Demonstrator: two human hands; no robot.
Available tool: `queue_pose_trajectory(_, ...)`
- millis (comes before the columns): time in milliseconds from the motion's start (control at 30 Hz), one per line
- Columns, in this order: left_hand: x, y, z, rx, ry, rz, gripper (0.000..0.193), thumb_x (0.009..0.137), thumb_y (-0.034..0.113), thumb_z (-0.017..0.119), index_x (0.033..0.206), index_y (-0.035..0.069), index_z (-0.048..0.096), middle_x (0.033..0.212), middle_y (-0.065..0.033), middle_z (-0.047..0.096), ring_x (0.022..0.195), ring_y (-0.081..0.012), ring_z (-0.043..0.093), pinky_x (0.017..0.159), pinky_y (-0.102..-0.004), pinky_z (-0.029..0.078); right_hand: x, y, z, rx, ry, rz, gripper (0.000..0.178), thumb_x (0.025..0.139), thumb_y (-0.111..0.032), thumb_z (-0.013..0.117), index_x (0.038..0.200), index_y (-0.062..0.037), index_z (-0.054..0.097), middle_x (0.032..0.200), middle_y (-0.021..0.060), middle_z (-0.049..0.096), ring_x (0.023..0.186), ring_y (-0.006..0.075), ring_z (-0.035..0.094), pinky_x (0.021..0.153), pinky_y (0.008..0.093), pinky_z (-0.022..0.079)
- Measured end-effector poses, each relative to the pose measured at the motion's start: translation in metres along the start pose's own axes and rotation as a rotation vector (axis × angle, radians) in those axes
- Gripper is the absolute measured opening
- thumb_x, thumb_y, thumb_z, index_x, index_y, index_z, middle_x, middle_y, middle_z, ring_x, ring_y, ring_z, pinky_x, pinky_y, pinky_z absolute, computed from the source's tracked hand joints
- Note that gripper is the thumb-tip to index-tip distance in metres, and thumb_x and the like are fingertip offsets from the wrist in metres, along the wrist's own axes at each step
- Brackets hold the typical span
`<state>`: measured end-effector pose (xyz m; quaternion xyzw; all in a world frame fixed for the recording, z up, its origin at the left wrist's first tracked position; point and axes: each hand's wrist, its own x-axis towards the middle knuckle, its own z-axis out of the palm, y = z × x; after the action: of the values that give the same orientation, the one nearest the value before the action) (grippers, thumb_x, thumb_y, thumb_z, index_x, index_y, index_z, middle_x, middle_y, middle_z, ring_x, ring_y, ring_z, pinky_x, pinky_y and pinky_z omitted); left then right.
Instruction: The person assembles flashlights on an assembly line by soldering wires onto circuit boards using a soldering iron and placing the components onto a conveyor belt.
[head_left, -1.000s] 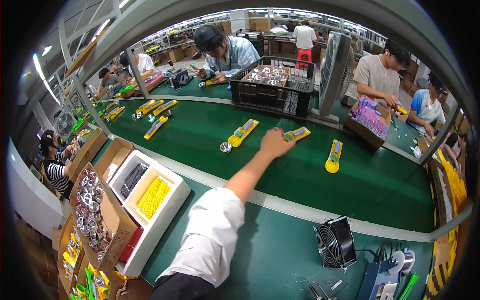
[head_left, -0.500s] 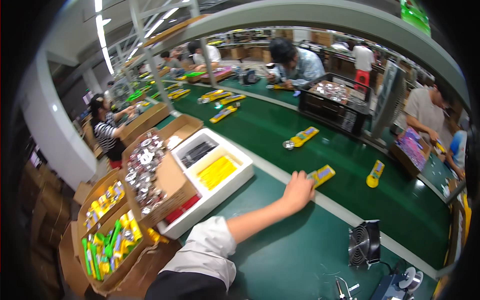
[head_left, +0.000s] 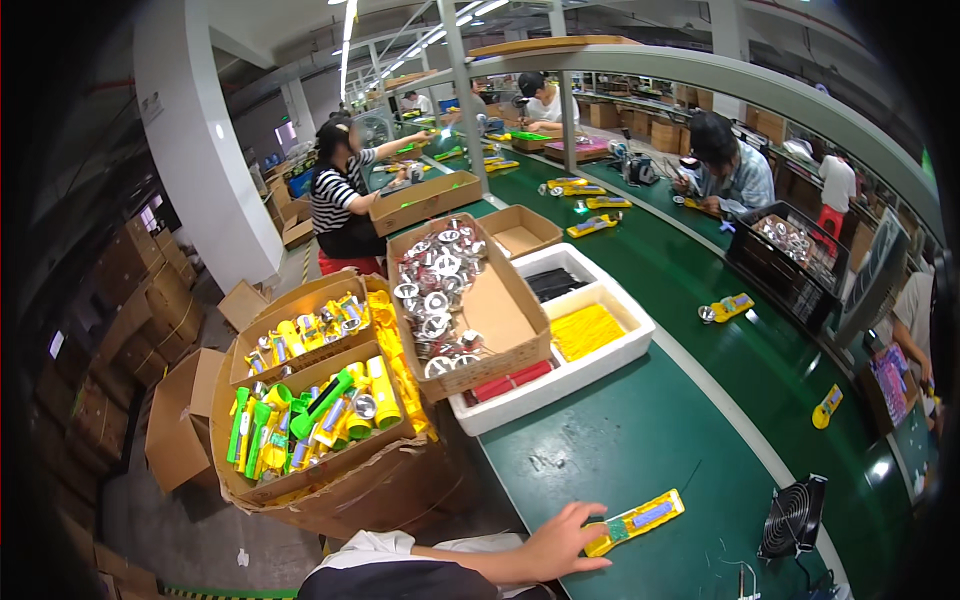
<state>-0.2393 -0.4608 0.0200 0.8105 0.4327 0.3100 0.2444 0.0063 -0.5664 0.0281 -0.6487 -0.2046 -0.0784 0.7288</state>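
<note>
Left of the black fan (head_left: 791, 516), the left hand (head_left: 560, 545) curves at the yellow casing (head_left: 637, 522), grip unclear, and best spares the green board (head_left: 619, 529); the right hand is unseen.

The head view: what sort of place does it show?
Probably a factory assembly line: a green belt carries yellow units, people work along it, and a cardboard box holds many silvery parts.

Casing (head_left: 655, 515) on your bench (head_left: 600, 430), left of the fan (head_left: 792, 517); foam tray (head_left: 585, 377) behind-left, parts carton (head_left: 512, 300) seemingly resting on it.
</note>
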Motion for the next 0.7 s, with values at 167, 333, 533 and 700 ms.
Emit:
queue_pose_trajectory(167,0.068,-0.035,-0.152,0.068,0.266,-0.125,0.025,0.077,0.021,0.059,0.094,0.002,0.058,0.088,-0.0133,0.058,0.081,-0.0261,0.057,0.074,-0.0324,0.045,0.002,0.0,-0.006,-0.011,0.06,-0.106,0.029,0.076,-0.015,0.064,0.077,0.0059,0.045,0.054,0.0085,0.045,0.043,0.0151,0.044,0.037,0.0249,0.039)
queue_pose_trajectory(333,0.114,-0.181,-0.267,0.756,0.338,-0.526,0.025,0.072,0.024,0.06,0.073,-0.001,0.062,0.077,-0.0213,0.06,0.073,-0.0334,0.059,0.064,-0.0419,0.046,-0.003,0.005,0.004,-0.058,0.028,-0.161,0.029,0.077,-0.017,0.064,0.077,0.0056,0.045,0.054,0.0086,0.046,0.044,0.0154,0.045,0.037,0.0249,0.039)
queue_pose_trajectory(533,0.132,-0.215,-0.271,0.837,0.169,-0.607,0.022,0.071,0.022,0.059,0.078,0.001,0.063,0.079,-0.0206,0.06,0.075,-0.0343,0.059,0.067,-0.0424,0.047,-0.008,0.004,0.009,-0.022,-0.037,-0.078,0.028,0.077,-0.014,0.063,0.081,0.0055,0.044,0.057,0.0113,0.05,0.047,0.0164,0.047,0.04,0.0251,0.039)
queue_pose_trajectory(700,0.122,-0.091,-0.239,0.654,0.11,0.037,0.014,0.08,0.02,0.052,0.084,0.009,0.059,0.074,-0.0153,0.059,0.07,-0.0309,0.058,0.061,-0.0405,0.045,-0.007,0.013,-0.003,-0.031,-0.001,-0.086,0.028,0.076,-0.011,0.063,0.084,0.0065,0.043,0.056,0.0141,0.05,0.045,0.0178,0.046,0.04,0.0263,0.04)
